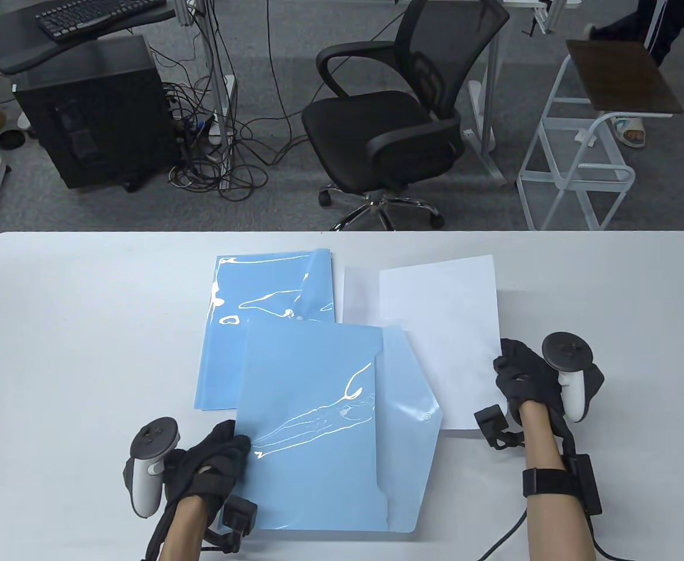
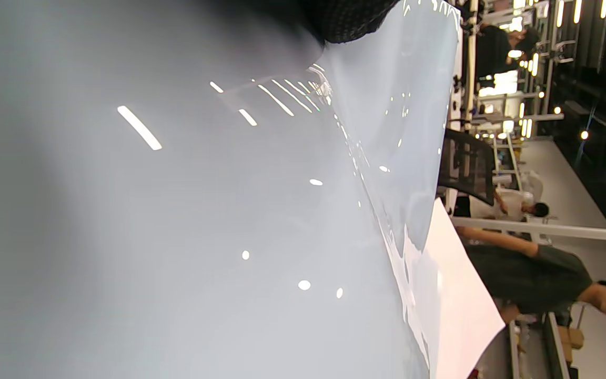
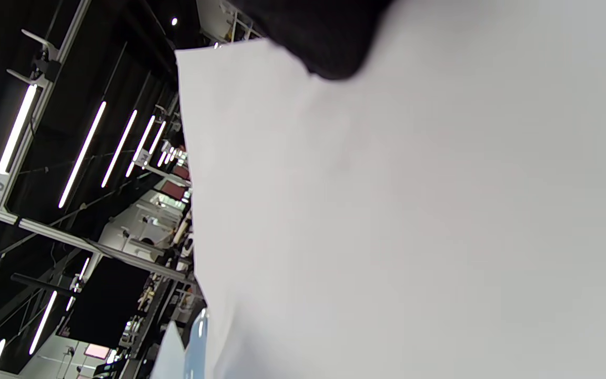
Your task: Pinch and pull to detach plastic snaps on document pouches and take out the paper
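Observation:
A blue document pouch (image 1: 312, 421) lies near the table's front, its flap (image 1: 409, 380) folded open to the right with the snap (image 1: 427, 416) undone. My left hand (image 1: 238, 443) grips its left edge; the left wrist view shows the pouch's glossy face (image 2: 229, 210) under the glove. A white paper sheet (image 1: 441, 333) lies right of the pouch, partly over its flap. My right hand (image 1: 503, 366) pinches the sheet's right edge; in the right wrist view the paper (image 3: 387, 210) fills the frame below the glove. A second blue pouch (image 1: 263, 304) lies behind, flap raised.
Another white sheet (image 1: 360, 292) lies under the held paper, beside the rear pouch. The white table (image 1: 84, 327) stretches to both sides. Beyond its far edge stand a black office chair (image 1: 388, 123), a computer tower (image 1: 96, 111) and a white rack (image 1: 575, 152).

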Action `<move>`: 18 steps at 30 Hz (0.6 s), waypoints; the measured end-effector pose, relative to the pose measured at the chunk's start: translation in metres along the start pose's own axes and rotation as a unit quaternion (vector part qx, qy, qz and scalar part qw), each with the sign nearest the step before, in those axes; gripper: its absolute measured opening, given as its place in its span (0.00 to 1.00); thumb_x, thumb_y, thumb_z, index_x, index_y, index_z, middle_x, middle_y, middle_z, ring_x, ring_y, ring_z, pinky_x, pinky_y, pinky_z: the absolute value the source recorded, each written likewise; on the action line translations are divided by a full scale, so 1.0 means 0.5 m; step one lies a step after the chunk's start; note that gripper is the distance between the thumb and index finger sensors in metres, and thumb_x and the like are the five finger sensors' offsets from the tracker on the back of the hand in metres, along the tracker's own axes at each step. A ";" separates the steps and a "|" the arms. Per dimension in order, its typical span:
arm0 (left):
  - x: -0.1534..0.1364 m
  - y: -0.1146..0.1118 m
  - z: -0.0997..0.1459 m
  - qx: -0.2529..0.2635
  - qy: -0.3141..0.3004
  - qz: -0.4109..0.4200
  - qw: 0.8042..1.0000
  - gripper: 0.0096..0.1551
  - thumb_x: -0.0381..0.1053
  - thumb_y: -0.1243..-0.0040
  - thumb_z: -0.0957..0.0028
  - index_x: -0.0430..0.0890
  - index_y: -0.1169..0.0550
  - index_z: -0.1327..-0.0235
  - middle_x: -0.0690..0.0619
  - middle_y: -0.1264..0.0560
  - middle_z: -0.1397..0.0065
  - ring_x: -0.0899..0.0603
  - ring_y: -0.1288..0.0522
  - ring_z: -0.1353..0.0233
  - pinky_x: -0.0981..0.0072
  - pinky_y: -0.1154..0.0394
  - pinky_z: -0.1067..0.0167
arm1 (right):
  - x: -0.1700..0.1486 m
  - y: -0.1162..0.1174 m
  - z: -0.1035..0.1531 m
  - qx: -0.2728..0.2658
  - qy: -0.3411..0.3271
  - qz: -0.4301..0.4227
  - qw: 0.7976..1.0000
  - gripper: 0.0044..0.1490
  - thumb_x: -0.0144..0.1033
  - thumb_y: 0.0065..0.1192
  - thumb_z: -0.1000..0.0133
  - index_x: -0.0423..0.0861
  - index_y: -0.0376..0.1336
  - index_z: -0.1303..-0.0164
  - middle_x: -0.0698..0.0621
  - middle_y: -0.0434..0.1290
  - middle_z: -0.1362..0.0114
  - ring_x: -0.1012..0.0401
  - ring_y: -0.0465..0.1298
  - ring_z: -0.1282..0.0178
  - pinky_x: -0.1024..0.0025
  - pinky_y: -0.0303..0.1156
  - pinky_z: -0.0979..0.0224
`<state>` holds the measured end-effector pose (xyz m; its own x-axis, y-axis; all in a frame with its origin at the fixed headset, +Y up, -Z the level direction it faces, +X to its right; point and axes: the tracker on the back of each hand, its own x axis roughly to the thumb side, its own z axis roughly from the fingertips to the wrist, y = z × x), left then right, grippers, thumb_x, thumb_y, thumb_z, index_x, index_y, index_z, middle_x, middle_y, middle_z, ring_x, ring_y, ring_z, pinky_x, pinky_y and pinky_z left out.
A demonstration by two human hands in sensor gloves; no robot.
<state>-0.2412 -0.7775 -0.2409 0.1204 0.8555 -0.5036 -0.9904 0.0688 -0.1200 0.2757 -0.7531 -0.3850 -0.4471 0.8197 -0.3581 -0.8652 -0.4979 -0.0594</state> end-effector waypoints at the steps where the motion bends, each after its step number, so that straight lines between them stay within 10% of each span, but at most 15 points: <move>1: 0.000 0.000 0.000 -0.001 0.000 0.001 1.000 0.25 0.42 0.49 0.37 0.44 0.33 0.27 0.49 0.20 0.37 0.46 0.12 0.54 0.61 0.15 0.58 | 0.004 0.010 -0.005 0.003 0.000 0.000 1.000 0.30 0.21 0.58 0.41 0.36 0.62 0.26 0.39 0.80 0.38 0.50 0.83 0.56 0.52 0.82 0.56; 18: -0.002 -0.005 -0.008 -0.002 0.011 -0.011 1.000 0.25 0.42 0.49 0.37 0.44 0.34 0.27 0.49 0.20 0.37 0.46 0.12 0.54 0.61 0.15 0.58 | 0.025 0.106 -0.077 0.031 0.020 0.009 0.999 0.31 0.21 0.58 0.41 0.33 0.61 0.26 0.36 0.80 0.39 0.49 0.84 0.57 0.51 0.82 0.57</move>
<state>-0.2384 -0.7805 -0.2435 0.1428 0.8428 -0.5190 -0.9873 0.0846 -0.1342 0.2329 -0.7800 -0.4286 -0.4534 0.7983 -0.3963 -0.8704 -0.4924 0.0039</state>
